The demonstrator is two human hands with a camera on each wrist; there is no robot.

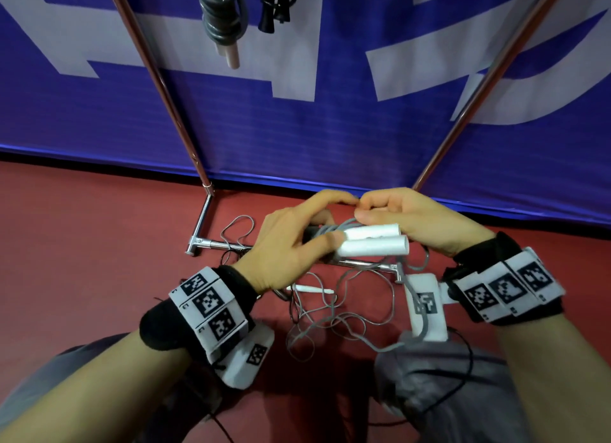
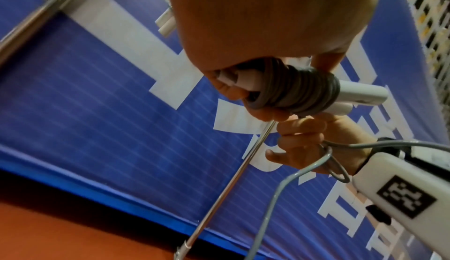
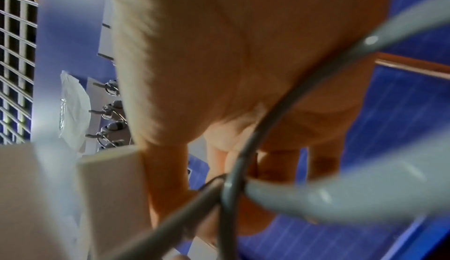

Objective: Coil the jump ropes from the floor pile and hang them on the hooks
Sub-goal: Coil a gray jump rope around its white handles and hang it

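Head view, left to right. Left hand [image 1: 287, 241] enters from lower left, wrist banded with marker tags, palm turned down, fingers curled forward; its grip is closed round the grey cord coil [image 2: 297, 89] wound about the two white handles [image 1: 372, 241], which lie side by side at frame centre, ends pointing right. Right hand [image 1: 420, 221] enters from lower right, wrist likewise banded, fingers curled; its grip pinches the grey cord [image 2: 280, 191] at the top of the bundle, fingertips meeting those of the left hand. The left wrist view shows the free cord trailing down from the right hand's fingers. Below the hands, a loose floor pile [image 1: 334, 313] of thin ropes lies on the red floor [image 1: 82, 231]. Upper left of centre, a coiled grey rope [image 1: 221, 16] and a black rope [image 1: 274, 4] hang before the blue banner [image 1: 330, 128].
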